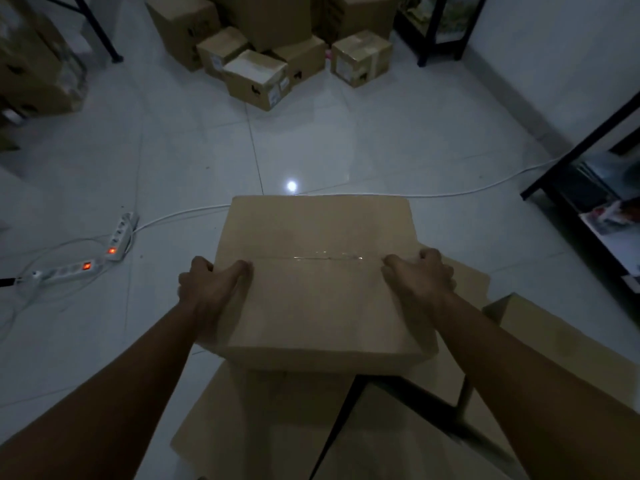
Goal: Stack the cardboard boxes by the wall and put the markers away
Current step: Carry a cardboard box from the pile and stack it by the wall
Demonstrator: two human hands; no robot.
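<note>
Both my hands clamp the sealed carton at mid-frame, above other flat cardboard at 6 o'clock.

I judge the cardboard box (320,271) stiff-walled and bulky, of middling weight by how squarely it sits; its plain faces look slick, so the side edges are the sound place to hold. My left hand (211,284) has its grip curled over the 9 o'clock edge, my right hand (420,275) over the 3 o'clock edge. The box is plain brown, with clear tape (325,257) shining along the top seam. More boxes (256,79) wait at 12 o'clock by the wall; power strips (119,233) lie on the floor at 9 o'clock.
</note>
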